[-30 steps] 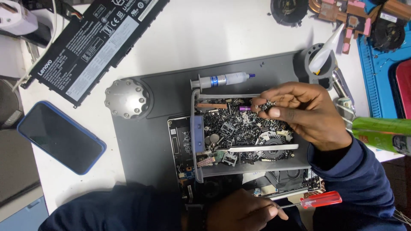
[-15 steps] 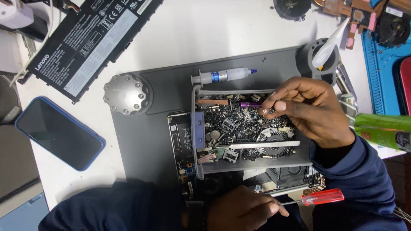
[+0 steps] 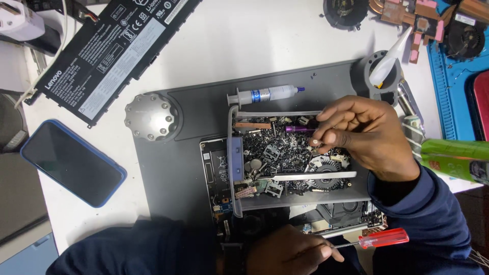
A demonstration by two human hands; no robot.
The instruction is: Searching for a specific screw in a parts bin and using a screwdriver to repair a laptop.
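Observation:
My right hand (image 3: 367, 137) hovers over a clear plastic tray (image 3: 233, 158) full of small screws and metal parts, with thumb and fingertips pinched on a tiny pale part, likely a screw (image 3: 316, 141). A purple bit (image 3: 298, 129) lies in the tray just left of those fingertips. The tray rests on an opened dark grey laptop base (image 3: 178, 168). At the bottom edge my left hand (image 3: 290, 252) grips the shaft of a red-handled screwdriver (image 3: 384, 238), which lies across the laptop's front.
A thermal-paste syringe (image 3: 267, 94) lies behind the tray. A round silver knob (image 3: 151, 116), a black laptop battery (image 3: 112, 46) and a blue-cased phone (image 3: 71, 163) are to the left. A green packet (image 3: 453, 158), a blue mat (image 3: 448, 76) and cooling fans (image 3: 346, 10) are on the right.
My right hand's pinched fingertips stay over the tray's back right part, shifting only slightly. My left hand keeps its hold on the screwdriver.

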